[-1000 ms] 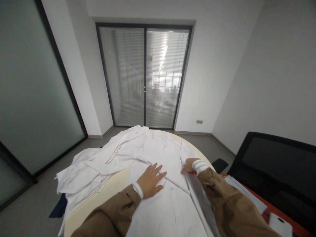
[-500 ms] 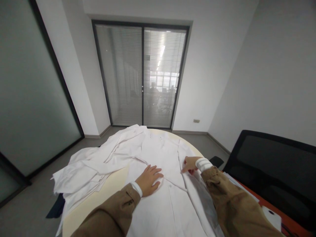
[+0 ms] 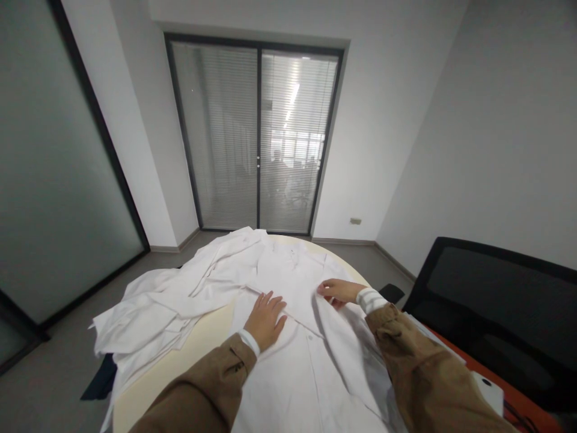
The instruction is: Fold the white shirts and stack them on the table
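A white button-up shirt (image 3: 293,367) lies spread on a round cream table (image 3: 202,349) in front of me. My left hand (image 3: 265,319) rests flat on the shirt's front with the fingers spread. My right hand (image 3: 337,291) pinches the shirt's right edge, and a fold of that fabric is drawn inward over the shirt's body. Both arms wear brown sleeves with white striped cuffs.
A heap of more white garments (image 3: 153,310) covers the table's left and far side. A black office chair (image 3: 491,307) stands at the right beside an orange surface with a white device (image 3: 489,388). Glass doors with blinds (image 3: 256,132) are ahead.
My right hand has moved left, pulling the shirt's right side over toward the middle. My left hand slid slightly back and left on the shirt.
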